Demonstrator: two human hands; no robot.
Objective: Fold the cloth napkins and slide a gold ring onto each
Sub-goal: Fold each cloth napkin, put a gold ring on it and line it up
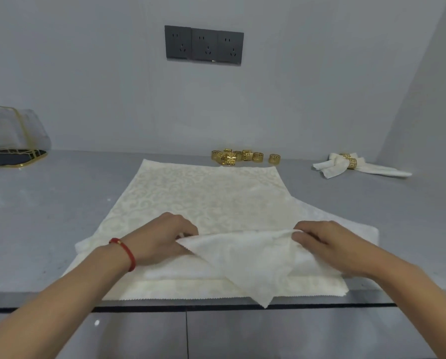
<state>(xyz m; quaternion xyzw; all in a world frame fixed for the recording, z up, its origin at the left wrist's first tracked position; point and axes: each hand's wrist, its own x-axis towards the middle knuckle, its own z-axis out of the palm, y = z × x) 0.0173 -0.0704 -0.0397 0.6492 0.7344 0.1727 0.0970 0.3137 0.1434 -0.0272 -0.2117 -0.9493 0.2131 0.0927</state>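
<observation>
A cream patterned napkin lies spread on the grey counter, with more cream cloth under it near the front edge. Its near part is folded into a triangle whose tip hangs over the counter's front edge. My left hand, a red cord on its wrist, pinches the fold's left end. My right hand pinches the right end. Several gold rings sit in a cluster behind the napkin. At the back right lie finished napkins, folded, with gold rings around them.
The grey counter meets a grey wall with a dark socket panel. At the far left stands a sheer gold-trimmed cover on a dark mat. The counter's front edge runs just below the napkin.
</observation>
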